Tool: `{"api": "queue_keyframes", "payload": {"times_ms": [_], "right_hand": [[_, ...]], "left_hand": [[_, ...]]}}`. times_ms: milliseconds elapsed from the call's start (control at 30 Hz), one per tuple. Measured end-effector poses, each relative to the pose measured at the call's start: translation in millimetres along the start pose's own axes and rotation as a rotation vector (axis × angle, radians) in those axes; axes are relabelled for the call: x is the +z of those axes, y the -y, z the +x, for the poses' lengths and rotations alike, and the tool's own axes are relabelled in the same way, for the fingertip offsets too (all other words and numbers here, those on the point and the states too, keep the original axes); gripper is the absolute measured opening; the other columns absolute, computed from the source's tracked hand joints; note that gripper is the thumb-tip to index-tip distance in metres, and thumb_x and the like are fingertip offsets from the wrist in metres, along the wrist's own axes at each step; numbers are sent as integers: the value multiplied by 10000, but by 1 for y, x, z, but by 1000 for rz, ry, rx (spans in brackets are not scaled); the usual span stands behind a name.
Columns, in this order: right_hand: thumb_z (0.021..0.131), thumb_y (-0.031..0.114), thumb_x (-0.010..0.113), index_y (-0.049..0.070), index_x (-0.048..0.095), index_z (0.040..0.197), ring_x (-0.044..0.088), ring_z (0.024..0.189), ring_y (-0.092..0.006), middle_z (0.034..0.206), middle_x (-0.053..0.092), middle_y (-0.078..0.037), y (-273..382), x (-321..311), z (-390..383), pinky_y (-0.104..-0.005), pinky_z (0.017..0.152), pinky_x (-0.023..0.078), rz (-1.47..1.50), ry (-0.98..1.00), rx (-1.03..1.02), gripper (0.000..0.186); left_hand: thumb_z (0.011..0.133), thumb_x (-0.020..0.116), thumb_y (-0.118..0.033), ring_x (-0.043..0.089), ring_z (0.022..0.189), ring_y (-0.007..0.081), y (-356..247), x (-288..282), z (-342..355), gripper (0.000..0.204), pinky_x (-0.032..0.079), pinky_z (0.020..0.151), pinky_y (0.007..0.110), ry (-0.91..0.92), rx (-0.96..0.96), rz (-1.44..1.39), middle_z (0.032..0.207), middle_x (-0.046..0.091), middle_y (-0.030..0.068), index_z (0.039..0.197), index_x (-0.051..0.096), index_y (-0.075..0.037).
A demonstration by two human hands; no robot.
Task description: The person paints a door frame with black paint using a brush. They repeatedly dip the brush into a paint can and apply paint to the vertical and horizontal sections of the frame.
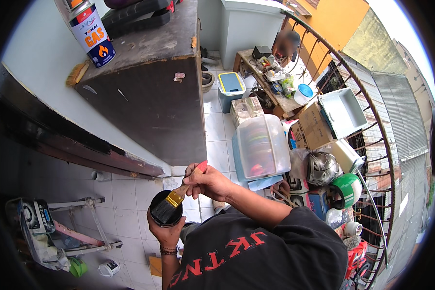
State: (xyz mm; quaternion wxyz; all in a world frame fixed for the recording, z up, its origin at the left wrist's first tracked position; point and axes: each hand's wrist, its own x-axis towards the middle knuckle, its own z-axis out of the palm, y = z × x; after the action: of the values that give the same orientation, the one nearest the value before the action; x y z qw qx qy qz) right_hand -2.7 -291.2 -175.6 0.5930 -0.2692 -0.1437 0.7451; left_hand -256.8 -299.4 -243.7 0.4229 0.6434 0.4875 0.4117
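My left hand (165, 234) is closed round a small dark can (152, 207) with a black inside, held in front of my body. Between the fingers and thumb of my right hand (209, 185) is a paintbrush (177, 193) with a red-tipped wooden handle and a gold-coloured metal band. Its dark bristles slant down into the can's mouth. How deep they reach, and what fills the can, is hard to make out.
Ahead stands a tall dark cabinet (145, 106) bearing a gas can (93, 36) and a small brush (77, 73). To the right are a clear plastic box (263, 147), helmets (347, 189) and a curved railing (379, 123). A stepladder (94, 220) is at the left.
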Motion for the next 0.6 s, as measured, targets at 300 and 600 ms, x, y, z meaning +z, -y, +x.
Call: {"api": "queue_keyframes", "payload": {"times_ms": [300, 600], "right_hand": [[917, 69, 702, 33, 572, 969, 720, 695, -192, 835, 686, -111, 0, 0, -1, -267, 570, 600, 1, -7, 7, 144], [909, 99, 725, 43, 566, 980, 717, 714, -180, 849, 690, -99, 1, -1, -2, -277, 589, 590, -19, 0, 7, 183]], "left_hand": [[544, 954, -110, 612, 1146, 273, -3, -1, -1, 1011, 496, 1024, 402, 3, -21, 32, 1259, 587, 176, 1385, 420, 59], [542, 951, -113, 613, 1144, 275, -3, 0, -2, 1016, 494, 1026, 401, 3, -39, 30, 1258, 585, 177, 1389, 417, 57]]}}
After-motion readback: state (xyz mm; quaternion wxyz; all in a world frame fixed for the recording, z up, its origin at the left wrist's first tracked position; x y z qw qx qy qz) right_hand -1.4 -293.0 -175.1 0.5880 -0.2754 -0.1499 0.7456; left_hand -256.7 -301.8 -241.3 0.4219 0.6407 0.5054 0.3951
